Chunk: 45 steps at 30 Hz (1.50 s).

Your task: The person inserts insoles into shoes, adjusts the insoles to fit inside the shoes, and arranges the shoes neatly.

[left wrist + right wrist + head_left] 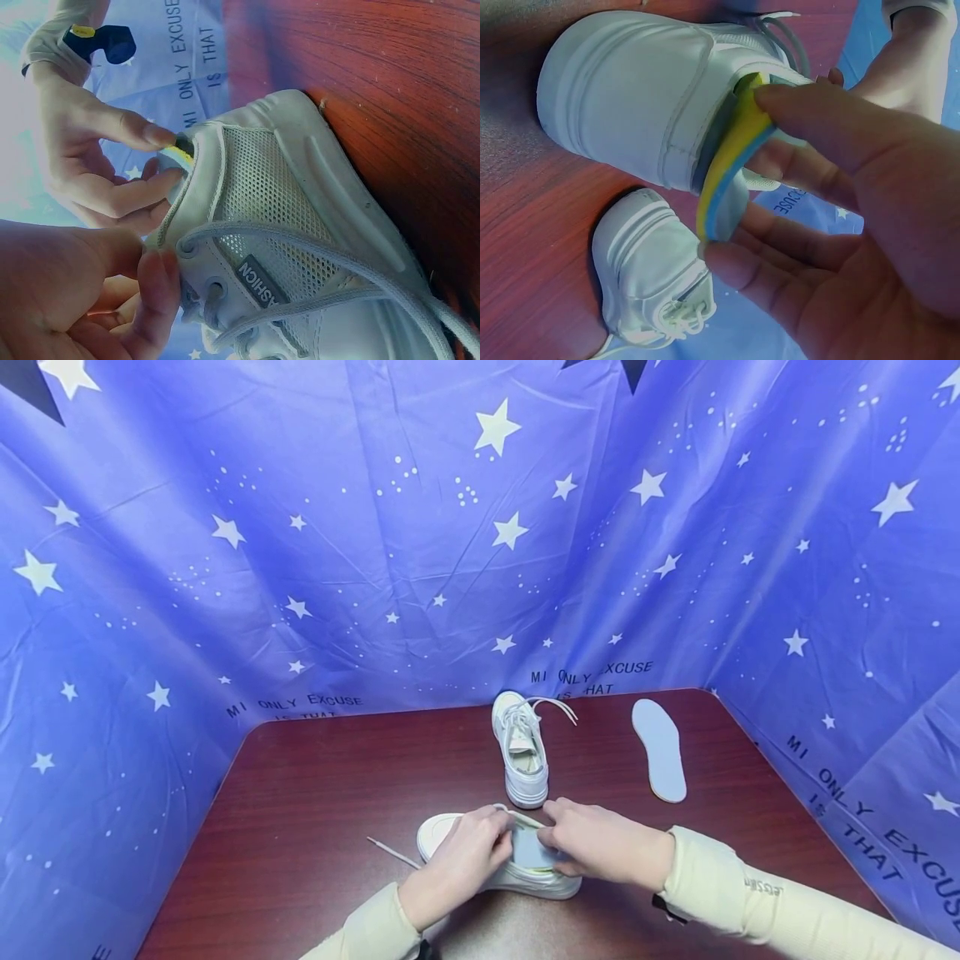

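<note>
A white lace-up sneaker (pixel 543 887) lies near the table's front edge, toe to the left. My left hand (pixel 463 856) pinches the edge of its opening near the lace eyelets, seen close in the left wrist view. With thumb and fingers, my right hand (pixel 603 845) grips the heel end of an insole (pixel 531 850). This insole's front part is inside the sneaker, hidden from sight. Its heel end stands up out of the opening, and the right wrist view shows the yellow underside (pixel 733 150) with a blue layer beside it.
Behind the hands stands a second white sneaker (pixel 527 789), laces trailing. A loose pale insole (pixel 662 752) lies flat at the back right of the dark red table (pixel 322 802). A blue star-printed cloth (pixel 420 568) hangs around the table's back and sides.
</note>
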Tool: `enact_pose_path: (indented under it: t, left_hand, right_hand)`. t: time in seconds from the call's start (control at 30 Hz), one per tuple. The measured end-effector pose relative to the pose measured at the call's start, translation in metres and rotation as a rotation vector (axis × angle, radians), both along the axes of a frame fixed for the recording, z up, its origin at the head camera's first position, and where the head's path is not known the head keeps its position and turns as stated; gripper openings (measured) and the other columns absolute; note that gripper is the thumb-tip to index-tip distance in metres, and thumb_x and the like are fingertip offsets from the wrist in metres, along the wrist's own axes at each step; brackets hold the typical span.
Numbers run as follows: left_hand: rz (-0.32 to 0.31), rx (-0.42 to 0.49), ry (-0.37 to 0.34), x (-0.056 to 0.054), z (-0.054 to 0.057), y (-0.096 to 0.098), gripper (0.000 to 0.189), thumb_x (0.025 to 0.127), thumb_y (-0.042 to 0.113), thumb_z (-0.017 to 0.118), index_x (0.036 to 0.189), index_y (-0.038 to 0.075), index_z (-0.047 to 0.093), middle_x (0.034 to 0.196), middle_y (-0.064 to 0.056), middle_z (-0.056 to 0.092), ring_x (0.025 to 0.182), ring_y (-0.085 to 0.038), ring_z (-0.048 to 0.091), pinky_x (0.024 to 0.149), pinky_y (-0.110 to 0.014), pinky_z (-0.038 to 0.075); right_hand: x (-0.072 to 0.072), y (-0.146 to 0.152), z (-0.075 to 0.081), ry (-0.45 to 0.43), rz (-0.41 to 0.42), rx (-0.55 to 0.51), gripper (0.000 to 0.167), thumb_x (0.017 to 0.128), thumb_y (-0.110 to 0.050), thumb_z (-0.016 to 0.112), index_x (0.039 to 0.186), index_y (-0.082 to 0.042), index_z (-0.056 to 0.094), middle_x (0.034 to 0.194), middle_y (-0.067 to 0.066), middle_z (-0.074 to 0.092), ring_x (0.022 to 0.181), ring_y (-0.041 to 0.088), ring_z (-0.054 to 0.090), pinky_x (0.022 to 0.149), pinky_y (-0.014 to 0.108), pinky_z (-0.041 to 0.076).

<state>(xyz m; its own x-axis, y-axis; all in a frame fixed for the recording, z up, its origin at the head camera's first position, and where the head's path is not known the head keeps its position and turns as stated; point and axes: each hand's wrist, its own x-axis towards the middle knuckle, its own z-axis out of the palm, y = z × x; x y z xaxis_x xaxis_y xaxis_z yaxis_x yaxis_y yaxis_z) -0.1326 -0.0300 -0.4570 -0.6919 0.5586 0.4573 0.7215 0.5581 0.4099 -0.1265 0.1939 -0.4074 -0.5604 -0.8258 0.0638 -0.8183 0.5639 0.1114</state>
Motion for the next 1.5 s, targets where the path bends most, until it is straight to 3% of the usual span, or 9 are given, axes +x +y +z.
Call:
enact_pose_path:
  t: [0.67,1.07,1.5]
  left_hand:
    - [-0.003,-0.003,-0.002,-0.002,-0.001,0.0,0.015,0.082,-0.004,0.069,0.079,0.01,0.063,0.071,0.007,0.047,0.06,0.001,0.039,0.053,-0.012,0.036]
    - [-0.002,0.0,-0.004,-0.001,-0.001,0.0,0.015,0.082,-0.004,0.07,0.079,0.01,0.064,0.071,0.007,0.048,0.061,0.0,0.04,0.053,-0.013,0.036]
    - [0.0,-0.001,0.0,0.0,-0.001,0.001,0.011,0.082,-0.004,0.07,0.083,0.007,0.069,0.072,0.005,0.052,0.062,-0.001,0.042,0.055,-0.014,0.04]
  right_hand:
    - [0.001,0.0,-0.005,0.058,0.075,-0.128,0.019,0.081,-0.015,0.083,0.075,-0.018,0.065,0.084,-0.005,0.049,0.075,0.01,0.048,0.065,0.019,0.045]
    - [-0.001,-0.002,-0.012,0.092,0.088,-0.139,0.02,0.081,-0.02,0.084,0.075,-0.019,0.065,0.084,-0.006,0.048,0.075,0.01,0.048,0.066,0.02,0.044]
    - [-0.001,-0.006,-0.009,0.083,0.08,-0.126,0.02,0.078,-0.02,0.085,0.077,-0.017,0.065,0.084,-0.005,0.049,0.076,0.009,0.048,0.069,0.02,0.045]
